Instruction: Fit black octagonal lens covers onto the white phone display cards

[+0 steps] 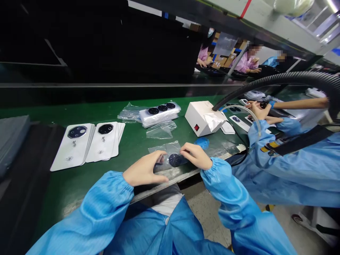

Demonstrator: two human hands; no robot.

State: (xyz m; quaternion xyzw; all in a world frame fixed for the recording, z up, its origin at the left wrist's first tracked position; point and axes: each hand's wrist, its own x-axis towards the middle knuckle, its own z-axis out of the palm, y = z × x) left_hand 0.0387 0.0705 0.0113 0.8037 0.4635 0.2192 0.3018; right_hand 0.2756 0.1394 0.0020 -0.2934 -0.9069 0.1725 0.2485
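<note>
In front of me at the bench edge lies a clear plastic bag point(168, 147) with a dark phone-like piece point(174, 160) in it; a round camera module shows through the film. My left hand point(145, 169) is at the bag's left end, thumb stretched away from the curved fingers, nothing gripped between them. At the right end, the fingers of my right hand point(196, 156) are pinched together on the bag. Behind it is a stack of bagged white phone-shaped pieces point(159, 115) with dark round camera modules, beside loose clear bags point(130, 112).
Two fanned stacks of white printed phone-shaped cards point(75, 147) lie left on the green bench point(132, 148). A white box with a red switch point(203, 118) and black corrugated hose point(265, 83) stands right, near blue crumpled material point(202, 142). A co-worker's hands point(260, 110) work further right.
</note>
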